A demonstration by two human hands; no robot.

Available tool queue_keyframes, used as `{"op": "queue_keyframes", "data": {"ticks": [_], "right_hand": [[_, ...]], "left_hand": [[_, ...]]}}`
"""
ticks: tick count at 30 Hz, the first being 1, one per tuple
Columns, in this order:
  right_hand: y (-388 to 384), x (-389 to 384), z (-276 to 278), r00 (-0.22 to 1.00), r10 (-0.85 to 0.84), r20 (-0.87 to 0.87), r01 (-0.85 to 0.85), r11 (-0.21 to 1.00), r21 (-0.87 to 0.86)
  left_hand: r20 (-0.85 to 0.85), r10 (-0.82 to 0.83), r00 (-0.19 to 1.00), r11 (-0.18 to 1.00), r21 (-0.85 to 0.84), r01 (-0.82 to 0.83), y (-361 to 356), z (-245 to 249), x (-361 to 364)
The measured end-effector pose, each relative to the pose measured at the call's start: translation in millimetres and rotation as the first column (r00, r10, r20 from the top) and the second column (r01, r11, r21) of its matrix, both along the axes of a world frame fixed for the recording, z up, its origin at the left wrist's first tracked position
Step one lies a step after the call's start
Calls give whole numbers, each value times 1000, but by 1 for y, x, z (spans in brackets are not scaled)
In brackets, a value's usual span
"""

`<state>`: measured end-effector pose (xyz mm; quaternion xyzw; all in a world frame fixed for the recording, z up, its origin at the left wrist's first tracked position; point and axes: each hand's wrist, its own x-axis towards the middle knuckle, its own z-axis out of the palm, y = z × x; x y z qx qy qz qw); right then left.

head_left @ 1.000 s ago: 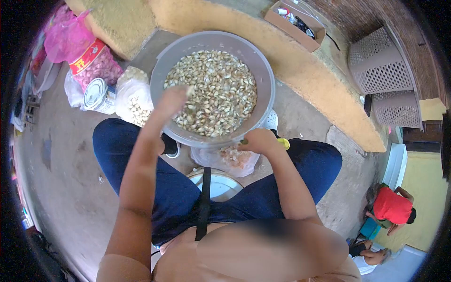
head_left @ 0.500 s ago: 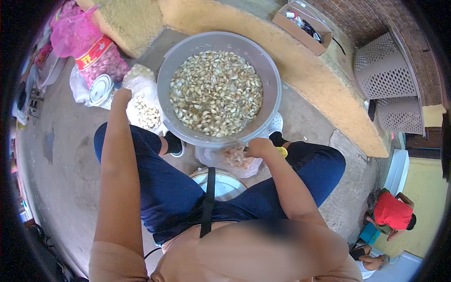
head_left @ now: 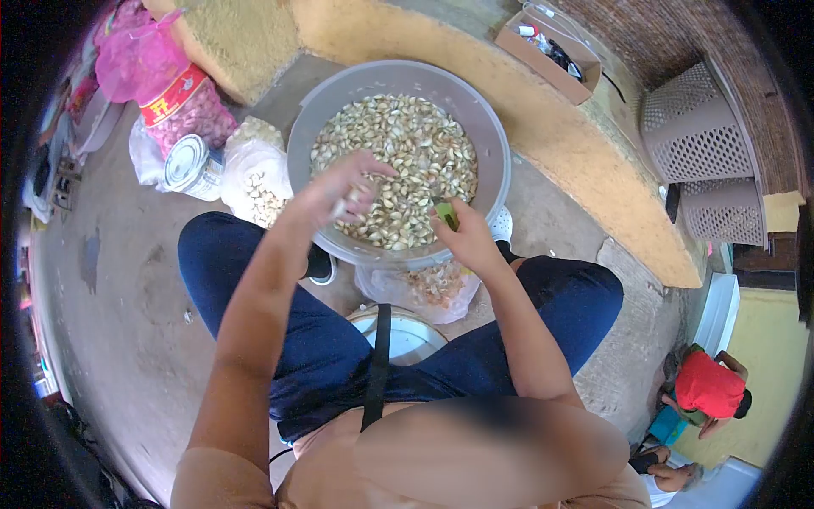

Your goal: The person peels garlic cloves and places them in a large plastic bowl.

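Note:
A grey round tub (head_left: 301, 148) holds many garlic cloves (head_left: 398, 136) with loose skins among them. Over the tub's left front part is my left hand (head_left: 343, 191), slightly blurred, fingers partly curled around a few whitish cloves. My right hand (head_left: 462, 237), at the front right of the tub, grips a small green-handled tool (head_left: 446, 216), apparently a knife. Below the tub lies a clear plastic bag (head_left: 454, 301) with brownish peelings. To the left of the tub, a white bag (head_left: 246, 165) contains pale cloves (head_left: 263, 197).
A metal can (head_left: 188, 163) stands beside a pink mesh sack (head_left: 203, 119) at the left. Behind the tub runs a low yellow ledge (head_left: 543, 161) bearing a cardboard box (head_left: 543, 59). Grey perforated crates (head_left: 708, 140) are at the right. Two people (head_left: 708, 386) are at the lower right.
My left hand has moved right from the white bag to over the tub. My right hand has risen from the peelings bag to the tub's front right, bringing the green handle into view.

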<state>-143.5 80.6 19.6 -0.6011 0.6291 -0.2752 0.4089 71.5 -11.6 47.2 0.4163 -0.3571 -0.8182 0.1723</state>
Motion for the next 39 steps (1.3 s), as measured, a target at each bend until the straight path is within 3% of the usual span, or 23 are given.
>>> {"op": "queue_keyframes", "data": {"ticks": [4, 7, 13, 16, 19, 22, 25, 28, 31, 34, 37, 39], "right_hand": [[10, 17, 39, 950, -45, 308, 87, 989, -121], [10, 16, 39, 996, 60, 60, -41, 960, -276], [8, 15, 36, 977, -70, 202, 105, 980, -168], [5, 6, 45, 904, -261, 338, 243, 965, 94], [4, -2, 54, 818, -282, 502, 256, 959, 122], [4, -6, 53, 883, -255, 394, 239, 967, 90], [6, -4, 57, 944, -202, 261, 218, 975, -32], [6, -1, 56, 979, -193, 66, 202, 966, -164], [5, -1, 51, 974, -195, -115, 140, 918, -371], [7, 2, 53, 977, -179, -118, 124, 919, -374], [6, 4, 48, 979, -172, -111, 113, 905, -411], [4, -1, 42, 985, -120, -121, 60, 910, -411]], "left_hand": [[-137, -31, 990, 997, 61, 40, 34, -3, -38], [17, 30, 999, 998, -51, -29, 48, 10, -54], [-77, -31, 997, 999, -14, 30, 45, 14, -58], [-130, -68, 989, 993, -100, 55, 43, 24, -60], [-59, -72, 996, 980, -189, 60, 44, 20, -54], [-85, -23, 996, 981, -194, 6, 49, 24, -55], [86, 0, 996, 921, -388, 33, 55, 15, -57], [279, 174, 944, 706, -704, 77, 61, 17, -63], [323, 223, 920, 539, -827, 160, 63, 21, -65], [352, 252, 901, 420, -879, 226, 63, 18, -65], [426, 218, 878, 418, -854, 311, 63, 18, -64], [453, 149, 879, 485, -808, 335, 62, 16, -63]]}}
